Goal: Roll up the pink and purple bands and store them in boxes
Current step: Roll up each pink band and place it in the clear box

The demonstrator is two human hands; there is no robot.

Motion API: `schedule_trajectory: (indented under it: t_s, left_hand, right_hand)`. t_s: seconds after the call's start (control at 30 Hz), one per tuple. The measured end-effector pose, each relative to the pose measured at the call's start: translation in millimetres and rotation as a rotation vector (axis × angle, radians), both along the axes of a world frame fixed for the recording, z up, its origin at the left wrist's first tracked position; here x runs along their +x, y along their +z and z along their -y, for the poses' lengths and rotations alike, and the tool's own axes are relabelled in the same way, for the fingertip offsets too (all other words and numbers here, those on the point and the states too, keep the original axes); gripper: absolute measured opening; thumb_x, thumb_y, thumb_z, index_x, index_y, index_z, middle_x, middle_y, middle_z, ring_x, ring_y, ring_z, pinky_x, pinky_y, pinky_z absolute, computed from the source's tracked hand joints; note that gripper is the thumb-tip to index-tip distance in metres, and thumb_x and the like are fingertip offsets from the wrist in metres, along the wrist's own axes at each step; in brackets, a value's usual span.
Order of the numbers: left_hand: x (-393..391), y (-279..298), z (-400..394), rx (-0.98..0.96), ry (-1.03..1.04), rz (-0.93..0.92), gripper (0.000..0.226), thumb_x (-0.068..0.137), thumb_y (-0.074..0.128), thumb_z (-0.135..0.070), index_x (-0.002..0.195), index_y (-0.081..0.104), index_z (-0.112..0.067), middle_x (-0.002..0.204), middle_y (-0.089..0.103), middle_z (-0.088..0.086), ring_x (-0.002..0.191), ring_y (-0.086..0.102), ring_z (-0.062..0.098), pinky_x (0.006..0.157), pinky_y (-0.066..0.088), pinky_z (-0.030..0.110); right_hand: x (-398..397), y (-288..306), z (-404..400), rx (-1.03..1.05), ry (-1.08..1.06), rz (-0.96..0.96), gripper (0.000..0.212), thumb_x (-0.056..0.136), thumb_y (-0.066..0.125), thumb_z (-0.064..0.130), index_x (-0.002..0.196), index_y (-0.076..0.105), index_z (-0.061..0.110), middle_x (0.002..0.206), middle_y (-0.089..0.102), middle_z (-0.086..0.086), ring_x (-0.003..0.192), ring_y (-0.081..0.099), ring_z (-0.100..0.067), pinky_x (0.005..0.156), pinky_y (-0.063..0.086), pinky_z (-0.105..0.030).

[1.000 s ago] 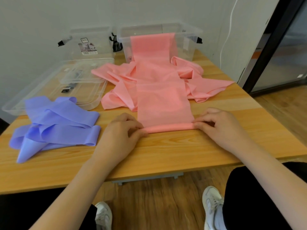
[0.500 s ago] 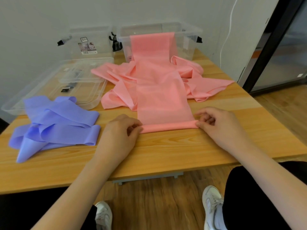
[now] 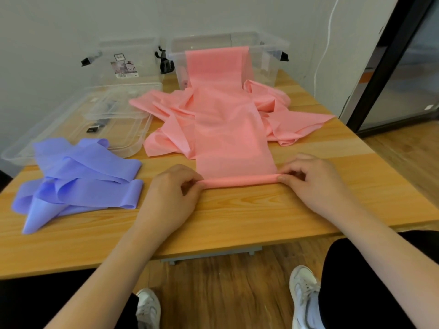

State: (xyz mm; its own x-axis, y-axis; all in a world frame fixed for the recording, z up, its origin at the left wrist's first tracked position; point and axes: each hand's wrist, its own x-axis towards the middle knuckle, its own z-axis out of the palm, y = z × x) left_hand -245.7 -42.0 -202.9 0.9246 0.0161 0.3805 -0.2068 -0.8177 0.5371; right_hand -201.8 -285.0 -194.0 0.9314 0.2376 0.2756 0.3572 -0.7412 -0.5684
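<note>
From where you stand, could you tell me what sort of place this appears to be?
Probably an office or workroom, not a home: a plain wooden table against a bare white wall, a dark-framed glass partition, and clear plastic storage boxes on the table.

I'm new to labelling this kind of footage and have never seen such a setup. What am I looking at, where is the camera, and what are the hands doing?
There is no machine here: a person wears a camera on the head, looking down at their own hands. On the wooden table the left hand and the right hand each pinch one end of a thin roll at the near end of the pink band. The rest of the band runs away over the rim of a clear box. To the left lies the purple band, loose, beside flat clear lids, with a second clear box behind.
</note>
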Motion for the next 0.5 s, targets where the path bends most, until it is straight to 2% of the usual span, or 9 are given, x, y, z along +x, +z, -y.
schedule_trajectory:
  t_s: [0.1, 0.2, 0.3, 0.37, 0.43, 0.5]
  left_hand:
    - [0.1, 0.8, -0.8, -0.052, 0.029, -0.06, 0.008, 0.084, 0.063, -0.014, 0.087, 0.062, -0.022, 0.074, 0.058, -0.011, 0.067, 0.051, 0.0, 0.063, 0.036, 0.003]
    - [0.6, 0.3, -1.4, -0.109, 0.033, -0.09, 0.016, 0.082, 0.063, -0.012, 0.089, 0.054, -0.023, 0.071, 0.057, -0.007, 0.066, 0.053, 0.004, 0.059, 0.038, 0.006]
    - [-1.9, -0.6, 0.2, 0.002, 0.006, -0.039, 0.014, 0.08, 0.064, -0.01, 0.085, 0.059, -0.021, 0.074, 0.056, -0.006, 0.066, 0.053, 0.006, 0.062, 0.043, 0.015]
    - [-3.2, -0.6, -0.3, 0.051, -0.032, 0.002, 0.01, 0.079, 0.067, -0.009, 0.085, 0.066, -0.017, 0.084, 0.056, -0.003, 0.07, 0.055, 0.01, 0.066, 0.048, 0.027]
    - [-3.3, 0.9, -3.0, 0.069, -0.076, -0.019, 0.008, 0.08, 0.069, -0.015, 0.088, 0.071, -0.015, 0.091, 0.058, -0.004, 0.08, 0.056, 0.013, 0.071, 0.047, 0.026]
    - [-2.7, 2.0, -5.4, 0.108, -0.11, -0.035, 0.014, 0.079, 0.071, -0.021, 0.092, 0.071, -0.016, 0.091, 0.062, -0.006, 0.084, 0.054, 0.01, 0.076, 0.042, 0.02]
  right_hand:
    - [-1.0, 1.0, -0.3, 0.027, 0.023, -0.052, 0.011, 0.085, 0.063, 0.014, 0.087, 0.071, 0.023, 0.077, 0.057, 0.023, 0.072, 0.05, 0.01, 0.068, 0.032, 0.002]
    - [-3.0, 0.5, -1.3, 0.073, 0.013, -0.045, 0.012, 0.082, 0.066, 0.013, 0.083, 0.064, 0.025, 0.073, 0.059, 0.017, 0.069, 0.052, 0.008, 0.063, 0.036, -0.002]
    - [-3.2, -2.2, -2.1, 0.038, 0.005, -0.007, 0.018, 0.078, 0.07, 0.015, 0.072, 0.06, 0.028, 0.071, 0.057, 0.012, 0.064, 0.052, 0.0, 0.061, 0.038, -0.006]
    - [-2.3, -2.8, -1.0, -0.006, 0.029, 0.023, 0.015, 0.077, 0.072, 0.017, 0.071, 0.063, 0.028, 0.076, 0.056, 0.011, 0.071, 0.052, 0.0, 0.064, 0.036, -0.006]
    - [-1.0, 0.0, 2.0, -0.014, 0.079, -0.006, 0.005, 0.076, 0.073, 0.021, 0.077, 0.07, 0.025, 0.083, 0.058, 0.013, 0.079, 0.053, 0.001, 0.07, 0.035, -0.003]
    - [-0.6, 1.0, 4.7, -0.047, 0.13, -0.029, 0.011, 0.074, 0.074, 0.022, 0.085, 0.072, 0.023, 0.087, 0.059, 0.017, 0.083, 0.054, 0.004, 0.075, 0.035, -0.002]
